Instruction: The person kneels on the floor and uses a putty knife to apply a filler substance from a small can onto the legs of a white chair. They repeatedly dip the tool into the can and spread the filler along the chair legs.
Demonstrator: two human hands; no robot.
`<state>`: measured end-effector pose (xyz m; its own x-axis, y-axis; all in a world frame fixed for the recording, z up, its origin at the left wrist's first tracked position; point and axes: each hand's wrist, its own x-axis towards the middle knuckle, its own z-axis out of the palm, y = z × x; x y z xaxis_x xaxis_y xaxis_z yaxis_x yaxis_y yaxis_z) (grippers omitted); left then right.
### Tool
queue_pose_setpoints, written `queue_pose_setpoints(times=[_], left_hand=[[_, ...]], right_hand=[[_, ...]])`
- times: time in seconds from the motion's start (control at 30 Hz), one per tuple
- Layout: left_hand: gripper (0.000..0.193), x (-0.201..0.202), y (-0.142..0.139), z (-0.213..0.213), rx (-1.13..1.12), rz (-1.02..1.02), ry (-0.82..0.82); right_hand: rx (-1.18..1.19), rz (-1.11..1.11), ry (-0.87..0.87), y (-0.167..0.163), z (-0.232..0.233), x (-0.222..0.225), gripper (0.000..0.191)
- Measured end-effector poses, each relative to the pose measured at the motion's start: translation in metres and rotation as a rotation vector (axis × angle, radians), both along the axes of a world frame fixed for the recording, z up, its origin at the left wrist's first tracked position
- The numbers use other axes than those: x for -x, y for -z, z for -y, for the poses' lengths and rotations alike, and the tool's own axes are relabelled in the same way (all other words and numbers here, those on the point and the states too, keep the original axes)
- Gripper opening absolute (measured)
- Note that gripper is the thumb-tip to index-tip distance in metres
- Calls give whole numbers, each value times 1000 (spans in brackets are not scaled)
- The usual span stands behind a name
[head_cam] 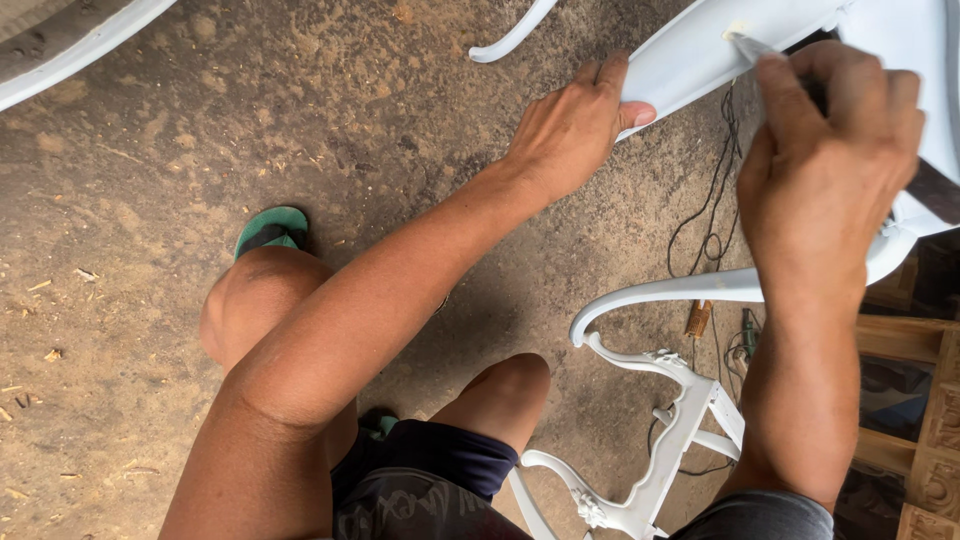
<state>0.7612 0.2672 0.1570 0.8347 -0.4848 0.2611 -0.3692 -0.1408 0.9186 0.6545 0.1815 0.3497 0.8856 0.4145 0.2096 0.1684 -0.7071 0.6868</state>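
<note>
I see the left hand (pixel 572 125) up top centre, fingers clenched on the edge of a white panel (pixel 690 60), thumb underneath, the other fingers curled over the rim. The panel is part of a white-painted chair piece, tilted, running from the hand to the upper right corner. The right hand (pixel 825 150) is closed in a fist around a small blade tool (pixel 748 44); its pale tip touches the panel surface near the top edge. I can't tell the tool type for sure, looks like a scraper or putty knife, with most of its handle hidden in the fist.

Below the right forearm a white carved frame (pixel 660 440) lies on the ground, with a curved arm and ornate scrollwork, just beside my right knee. A thin black cord (pixel 712 200) trails loose on the dirt floor (pixel 200 130) between the panel and the frame. The left foot wears a green sandal (pixel 270 228), planted on the dirt, well apart from the work. Dark shorts (pixel 420 480) show at bottom. Another white curved piece (pixel 80 50) crosses the upper left corner, and a thinner one (pixel 510 35) sits just left of the panel. Unpainted carved wood (pixel 920 440) stacks along the right edge. Wood chips are scattered on the floor at left.
</note>
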Motion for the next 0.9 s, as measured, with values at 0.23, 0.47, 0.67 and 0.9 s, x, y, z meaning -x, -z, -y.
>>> queue_pose_setpoints(times=[0.23, 0.47, 0.67, 0.9], left_hand=[[73, -1, 1, 1, -1, 18, -5], [72, 1, -2, -1, -15, -19, 34], [72, -1, -2, 0, 10, 14, -10], [70, -2, 4, 3, 11, -4, -9]], right_hand=[[-64, -29, -21, -4, -5, -2, 46], [-73, -63, -21, -6, -6, -1, 48], [-65, -56, -13, -5, -7, -4, 44], [45, -44, -30, -9, -8, -6, 46]])
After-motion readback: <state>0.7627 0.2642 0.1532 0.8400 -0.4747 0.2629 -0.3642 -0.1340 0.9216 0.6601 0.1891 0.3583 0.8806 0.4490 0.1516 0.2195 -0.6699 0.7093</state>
